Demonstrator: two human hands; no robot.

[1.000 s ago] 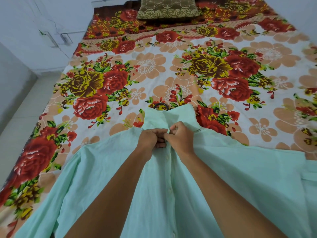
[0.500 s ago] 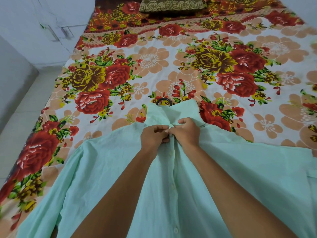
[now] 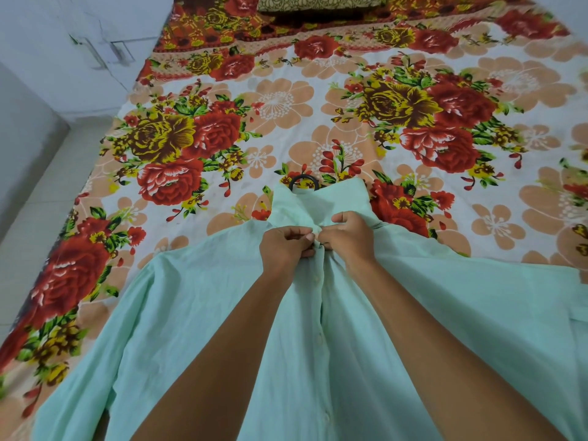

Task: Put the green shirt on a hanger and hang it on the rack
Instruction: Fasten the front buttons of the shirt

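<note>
There is one green shirt (image 3: 197, 316), one black hanger hook (image 3: 304, 179), one pillow (image 3: 318, 2), one bed (image 3: 286, 103) and two hands: left hand (image 3: 284, 246), right hand (image 3: 348, 235).

A bed fills most of the view, covered by a floral bedsheet (image 3: 318, 100) printed with red and yellow roses and peach blossoms on white. At the far end lies an olive patterned pillow (image 3: 318, 3). To the left, a pale tiled floor (image 3: 47, 186) meets a white wall (image 3: 79, 33). Light is soft and even.
</note>
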